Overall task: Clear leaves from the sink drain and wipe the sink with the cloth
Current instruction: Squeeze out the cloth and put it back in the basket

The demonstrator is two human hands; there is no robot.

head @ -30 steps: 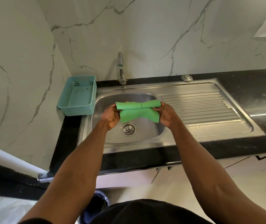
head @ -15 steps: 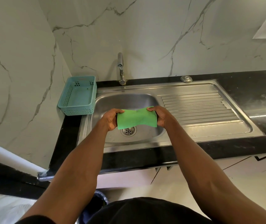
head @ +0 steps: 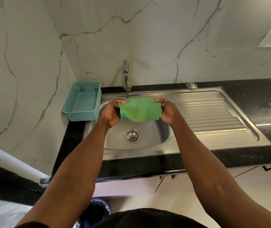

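The green cloth [head: 139,109] is held spread flat above the sink [head: 147,150] basin, behind the drain [head: 132,136]. The left hand [head: 111,112] pinches the cloth's left edge, thumb on top. The right hand [head: 169,111] pinches the right edge likewise. The cloth spans between both sets of fingers, clear of the sink surface. A teal basket [head: 83,102] stands left of the sink.

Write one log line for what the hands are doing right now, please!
left hand: grips cloth's left edge | right hand: grips right edge | green cloth: spread flat, held above sink basin | drain: no leaves visible
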